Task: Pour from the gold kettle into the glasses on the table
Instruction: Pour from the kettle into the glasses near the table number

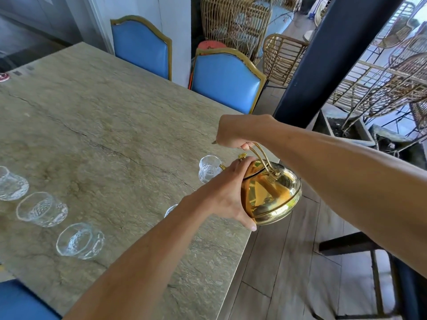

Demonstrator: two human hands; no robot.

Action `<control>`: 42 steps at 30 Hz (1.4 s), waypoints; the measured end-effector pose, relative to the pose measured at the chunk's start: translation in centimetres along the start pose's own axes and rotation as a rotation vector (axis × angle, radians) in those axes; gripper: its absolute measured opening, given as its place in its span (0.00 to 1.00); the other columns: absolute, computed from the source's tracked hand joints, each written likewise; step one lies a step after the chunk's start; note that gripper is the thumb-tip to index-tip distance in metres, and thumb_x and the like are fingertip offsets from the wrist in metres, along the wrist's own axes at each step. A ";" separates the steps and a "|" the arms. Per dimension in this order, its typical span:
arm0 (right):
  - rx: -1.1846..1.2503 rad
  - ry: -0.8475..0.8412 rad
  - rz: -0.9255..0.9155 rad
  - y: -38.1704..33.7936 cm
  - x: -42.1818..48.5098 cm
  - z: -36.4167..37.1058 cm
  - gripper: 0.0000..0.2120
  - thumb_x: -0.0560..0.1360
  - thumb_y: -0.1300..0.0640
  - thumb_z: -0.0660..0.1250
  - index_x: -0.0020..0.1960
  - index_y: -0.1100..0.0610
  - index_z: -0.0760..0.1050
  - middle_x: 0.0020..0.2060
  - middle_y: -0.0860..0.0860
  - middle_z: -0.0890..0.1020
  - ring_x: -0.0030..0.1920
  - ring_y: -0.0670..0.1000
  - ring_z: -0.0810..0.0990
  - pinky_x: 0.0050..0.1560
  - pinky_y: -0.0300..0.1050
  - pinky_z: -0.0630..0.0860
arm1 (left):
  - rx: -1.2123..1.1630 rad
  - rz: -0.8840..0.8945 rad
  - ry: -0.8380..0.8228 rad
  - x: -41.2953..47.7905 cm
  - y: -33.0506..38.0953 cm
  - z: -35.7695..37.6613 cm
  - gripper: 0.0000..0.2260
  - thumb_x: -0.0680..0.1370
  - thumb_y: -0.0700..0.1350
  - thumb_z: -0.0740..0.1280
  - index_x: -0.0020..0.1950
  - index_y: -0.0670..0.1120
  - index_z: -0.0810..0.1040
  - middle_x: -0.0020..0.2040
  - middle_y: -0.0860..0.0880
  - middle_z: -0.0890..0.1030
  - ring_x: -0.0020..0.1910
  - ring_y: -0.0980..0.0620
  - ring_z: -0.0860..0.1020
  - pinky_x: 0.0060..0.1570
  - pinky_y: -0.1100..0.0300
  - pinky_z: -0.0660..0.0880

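Observation:
The gold kettle hangs tilted to the left over the table's right edge. My right hand is closed around its thin handle. My left hand presses flat on the lid and the kettle's side. The spout points at a clear glass just left of the kettle; the spout tip is mostly hidden behind my left hand. Another glass peeks out from behind my left forearm. Three more clear glasses stand in a row at the left: one, one and one.
The stone table ends close to the kettle at the right. Two blue chairs stand along its far side. A dark pillar and wicker chairs stand beyond. A blue seat sits at the bottom left.

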State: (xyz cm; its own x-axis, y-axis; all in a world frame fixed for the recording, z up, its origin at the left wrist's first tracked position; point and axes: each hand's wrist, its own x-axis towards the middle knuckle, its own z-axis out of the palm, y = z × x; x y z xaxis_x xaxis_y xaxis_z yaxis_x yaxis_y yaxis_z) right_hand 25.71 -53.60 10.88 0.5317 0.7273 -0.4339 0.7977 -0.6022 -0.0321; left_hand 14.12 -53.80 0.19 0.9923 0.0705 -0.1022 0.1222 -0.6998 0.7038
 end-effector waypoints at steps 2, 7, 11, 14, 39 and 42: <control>0.013 -0.014 -0.014 0.2 0.2 0.3 0.16 0.79 0.60 0.59 0.37 0.62 0.78 0.25 0.53 0.77 0.25 0.52 0.75 0.30 0.43 0.72 | 0.006 0.002 0.001 0.1 -0.3 0.2 0.64 0.52 0.57 0.87 0.77 0.57 0.49 0.72 0.51 0.64 0.69 0.49 0.70 0.66 0.47 0.75; 0.068 0.004 -0.013 0.7 0.9 1.3 0.12 0.79 0.57 0.61 0.38 0.60 0.73 0.29 0.51 0.76 0.28 0.49 0.74 0.32 0.44 0.73 | 0.019 -0.009 -0.010 0.1 -0.8 0.9 0.64 0.52 0.57 0.87 0.77 0.59 0.49 0.73 0.52 0.63 0.70 0.51 0.68 0.67 0.46 0.74; 0.053 0.007 -0.012 0.8 0.8 1.9 0.16 0.79 0.60 0.60 0.35 0.63 0.76 0.27 0.55 0.80 0.26 0.52 0.76 0.35 0.45 0.76 | 0.019 -0.022 -0.018 0.4 -0.9 1.2 0.64 0.52 0.58 0.87 0.76 0.60 0.48 0.74 0.51 0.63 0.71 0.50 0.68 0.67 0.45 0.74; 0.049 0.004 -0.024 1.0 0.8 1.8 0.15 0.79 0.61 0.60 0.35 0.63 0.76 0.26 0.55 0.79 0.26 0.51 0.76 0.34 0.44 0.75 | 0.026 -0.021 -0.015 0.6 -1.0 1.4 0.63 0.52 0.58 0.87 0.76 0.60 0.49 0.74 0.51 0.63 0.70 0.50 0.68 0.67 0.45 0.74; 0.278 0.111 -0.028 2.8 1.5 6.2 0.11 0.81 0.59 0.61 0.41 0.58 0.74 0.33 0.50 0.77 0.30 0.48 0.74 0.29 0.43 0.69 | 0.255 -0.044 -0.066 0.7 -2.7 3.3 0.69 0.52 0.58 0.87 0.80 0.55 0.43 0.81 0.50 0.53 0.78 0.45 0.61 0.71 0.47 0.70; 0.313 0.142 -0.031 3.3 0.9 6.5 0.11 0.82 0.59 0.60 0.47 0.61 0.79 0.36 0.53 0.80 0.34 0.51 0.78 0.34 0.45 0.74 | 0.314 -0.036 -0.070 0.6 -2.6 3.5 0.69 0.53 0.57 0.87 0.80 0.55 0.43 0.80 0.49 0.54 0.77 0.44 0.62 0.71 0.46 0.71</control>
State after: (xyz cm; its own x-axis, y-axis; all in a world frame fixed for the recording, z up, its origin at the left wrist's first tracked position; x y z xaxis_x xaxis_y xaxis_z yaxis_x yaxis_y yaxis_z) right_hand 26.97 -57.08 4.49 0.5600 0.7723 -0.2998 0.6997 -0.6347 -0.3279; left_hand 14.36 -54.43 -4.16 0.9822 0.0582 -0.1787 0.1340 -0.8834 0.4490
